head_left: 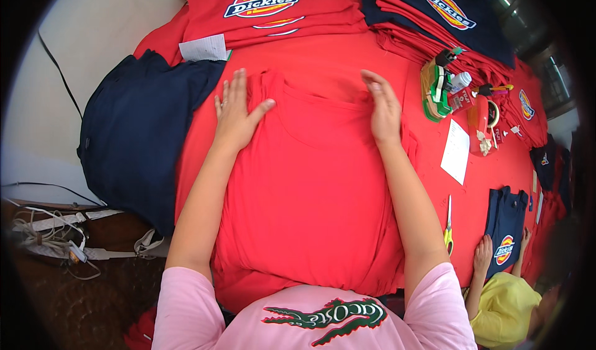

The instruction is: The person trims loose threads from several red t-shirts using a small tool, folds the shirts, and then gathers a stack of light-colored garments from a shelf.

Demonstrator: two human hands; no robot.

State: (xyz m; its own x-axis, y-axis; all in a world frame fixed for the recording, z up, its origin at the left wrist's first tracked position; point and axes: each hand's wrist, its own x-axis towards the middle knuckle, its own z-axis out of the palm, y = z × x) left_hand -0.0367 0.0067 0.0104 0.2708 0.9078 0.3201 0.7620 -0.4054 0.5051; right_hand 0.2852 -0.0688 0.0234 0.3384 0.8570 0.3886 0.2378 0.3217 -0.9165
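A stack of red T-shirts (316,207) lies in front of me, neckline at the far end, with layered edges showing along its right side. My left hand (239,109) rests at its far left corner, fingers stretched and thumb spread out over the cloth. At the opposite corner, my right hand (385,111) is turned on edge beside the neckline, its fingers extended and slightly bent. Neither hand grips anything. Whether the right palm presses on the fabric I cannot tell.
Navy shirts (139,139) lie to the left, printed red shirts (273,15) and a navy-topped stack (447,15) at the back. Stationery holders (437,89), white paper (456,151) and scissors (448,226) sit right. A co-worker in yellow (503,306) handles a navy shirt (506,226).
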